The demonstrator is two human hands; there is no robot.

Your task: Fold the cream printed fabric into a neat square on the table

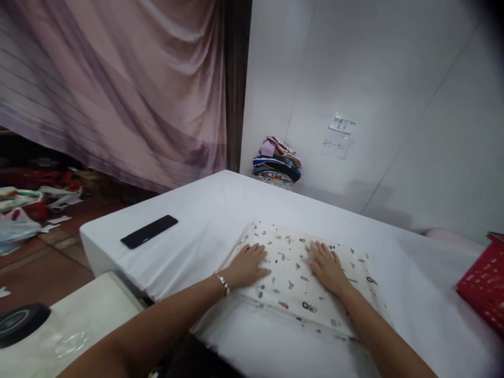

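A white cloth with small printed figures lies folded into a flat rectangle on the white-covered table. My left hand rests flat on its left side, fingers spread and pointing away from me; a silver bracelet circles that wrist. On the right part of the same cloth, my right hand lies palm down with its fingers apart. Neither hand grasps anything. Both touch only the cloth's upper face.
A black phone lies on the table's left part. Folded clothes are stacked by the wall beyond the far edge. A red box stands at the right. A pinkish curtain hangs behind; a white surface adjoins at lower left.
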